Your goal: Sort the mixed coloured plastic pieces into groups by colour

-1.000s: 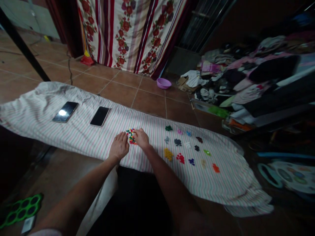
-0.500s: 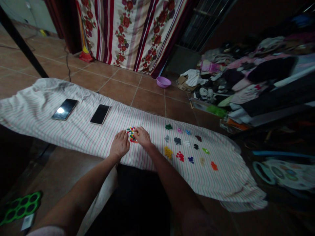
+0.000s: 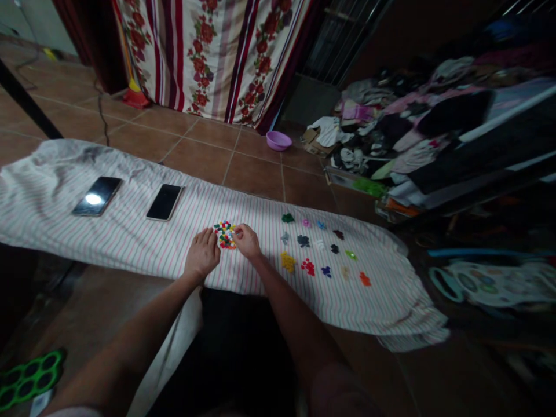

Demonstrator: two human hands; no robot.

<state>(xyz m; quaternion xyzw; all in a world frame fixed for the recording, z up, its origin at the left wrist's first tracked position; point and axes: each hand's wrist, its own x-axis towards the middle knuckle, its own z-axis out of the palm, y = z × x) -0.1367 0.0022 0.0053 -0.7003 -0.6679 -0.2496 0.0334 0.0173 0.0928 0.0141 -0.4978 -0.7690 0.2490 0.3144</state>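
Cloth (image 3: 260, 211): two hands (image 3: 202, 253) (image 3: 247, 241), one multicoloured cluster (image 3: 225, 234)

A glare-lit phone (image 3: 97, 197) lies left of a dark phone (image 3: 165, 201) on the cloth (image 3: 130, 243); beyond, a flowered curtain (image 3: 221, 63) hangs beside a red broom (image 3: 136, 98); a purple bowl (image 3: 278, 141) sits on the tiled floor (image 3: 208, 156); clothes (image 3: 417, 110) lie heaped at right; a green rack (image 3: 35, 382), lower left.

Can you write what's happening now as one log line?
left hand: beside mixed coloured pieces | right hand: at their right edge, grip unclear | phones: two, on striped cloth | colour piles: right of hands
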